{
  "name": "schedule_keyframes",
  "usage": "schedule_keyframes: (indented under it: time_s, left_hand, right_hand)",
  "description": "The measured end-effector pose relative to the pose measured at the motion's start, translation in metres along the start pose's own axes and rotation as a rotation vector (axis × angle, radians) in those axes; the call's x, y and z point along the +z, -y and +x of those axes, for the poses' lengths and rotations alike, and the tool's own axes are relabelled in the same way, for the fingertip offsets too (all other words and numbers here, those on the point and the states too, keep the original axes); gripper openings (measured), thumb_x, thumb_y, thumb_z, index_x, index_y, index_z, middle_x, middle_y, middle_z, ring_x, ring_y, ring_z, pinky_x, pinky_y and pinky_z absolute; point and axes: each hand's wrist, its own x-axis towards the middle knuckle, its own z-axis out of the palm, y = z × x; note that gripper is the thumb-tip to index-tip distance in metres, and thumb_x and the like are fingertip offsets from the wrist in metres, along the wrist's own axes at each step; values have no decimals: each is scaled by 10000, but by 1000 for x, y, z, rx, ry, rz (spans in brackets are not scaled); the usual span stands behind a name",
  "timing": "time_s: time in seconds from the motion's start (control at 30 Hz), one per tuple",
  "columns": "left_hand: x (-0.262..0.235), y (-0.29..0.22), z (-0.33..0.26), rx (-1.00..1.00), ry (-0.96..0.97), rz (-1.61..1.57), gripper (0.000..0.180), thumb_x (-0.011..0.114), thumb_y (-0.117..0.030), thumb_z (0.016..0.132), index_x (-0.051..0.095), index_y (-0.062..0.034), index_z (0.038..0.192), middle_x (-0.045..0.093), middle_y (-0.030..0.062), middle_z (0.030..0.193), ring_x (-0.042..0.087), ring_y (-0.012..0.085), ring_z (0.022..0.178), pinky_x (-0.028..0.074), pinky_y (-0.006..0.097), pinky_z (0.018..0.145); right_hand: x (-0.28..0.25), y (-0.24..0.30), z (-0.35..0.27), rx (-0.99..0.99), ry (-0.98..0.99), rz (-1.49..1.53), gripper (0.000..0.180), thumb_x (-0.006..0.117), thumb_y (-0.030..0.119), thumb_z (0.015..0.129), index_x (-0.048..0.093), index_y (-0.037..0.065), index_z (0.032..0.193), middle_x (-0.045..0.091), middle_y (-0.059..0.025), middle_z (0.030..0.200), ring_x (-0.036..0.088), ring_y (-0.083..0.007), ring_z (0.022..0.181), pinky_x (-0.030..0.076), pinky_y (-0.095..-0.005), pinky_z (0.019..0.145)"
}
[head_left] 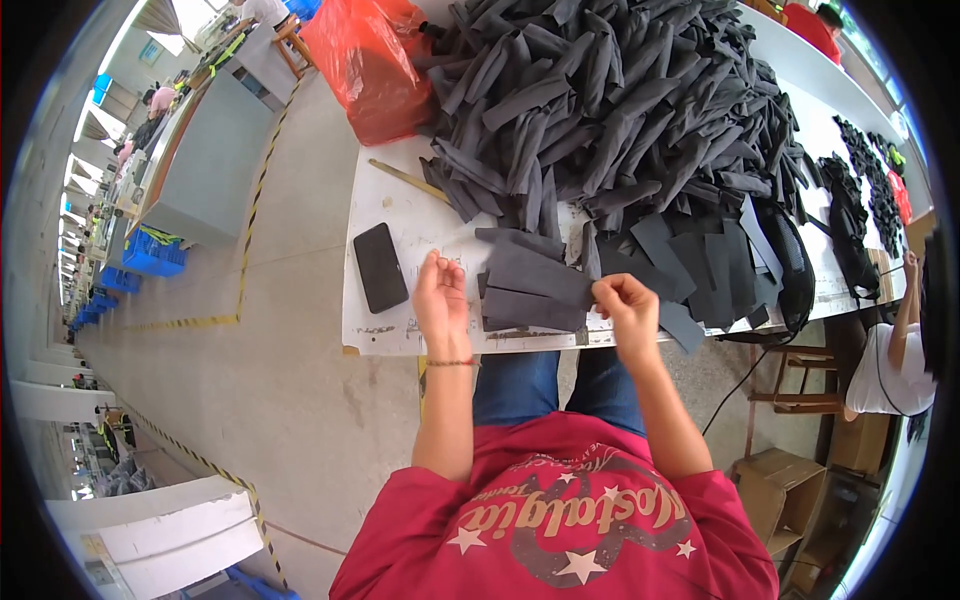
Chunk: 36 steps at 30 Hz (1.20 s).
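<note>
A small stack of flat dark grey fabric pieces (535, 285) lies on the white table in front of me. At its right edge, my right hand (630, 315) pinches the corner of a piece between thumb and fingertips. My left hand (441, 305) is raised just left of the stack, palm turned up and fingers loosely bent, with nothing visible in it. More flat dark pieces (690, 262) lie spread to the right of my right hand. Behind them rises a large heap of folded dark grey fabric strips (600, 110).
A black phone (380, 268) lies near the table's left edge, with a thin yellowish strip (408, 180) beyond it. An orange-red plastic bag (368, 70) stands at the far left corner. A black mesh bag (790, 265) lies right. Another person (893, 365) sits at the right.
</note>
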Motion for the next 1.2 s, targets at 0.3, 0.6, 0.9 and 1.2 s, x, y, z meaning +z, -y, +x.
schedule_keyframes:
  time_s: [0.3, 0.6, 0.9, 1.2]
  left_hand:
    - [44, 11, 31, 459, 363, 1056, 100, 706, -92, 839, 662, -23, 896, 650, 39, 852, 627, 168, 780, 516, 319, 746]
    - [43, 36, 55, 843, 996, 1749, 195, 749, -92, 708, 651, -84, 876, 601, 59, 884, 559, 242, 1003, 419, 412, 907]
    - [64, 14, 38, 317, 514, 1022, 186, 526, -194, 990, 510, -29, 1074, 626, 104, 838, 616, 178, 639, 515, 309, 603]
    - [53, 7, 16, -134, 230, 379, 341, 468, -356, 1014, 526, -24, 1070, 577, 96, 718, 489, 135, 477, 396, 255, 434]
  right_hand:
    - [-4, -13, 22, 76, 64, -424, 195, 692, 169, 863, 678, -21, 905, 660, -68, 732, 577, -118, 619, 448, -260, 580]
    - [-62, -2, 37, -666, -50, -1324, 284, 730, 170, 744, 631, 63, 987, 587, -85, 1012, 548, -271, 1011, 473, -363, 746]
    - [-70, -27, 59, -783, 236, -1599, 72, 569, 115, 757, 588, 49, 777, 562, -94, 896, 534, -244, 853, 467, -349, 727]
    - [-67, -10, 66, -698, -153, -986, 209, 631, 25, 843, 643, 76, 1046, 628, -110, 947, 616, -345, 831, 500, -385, 731]
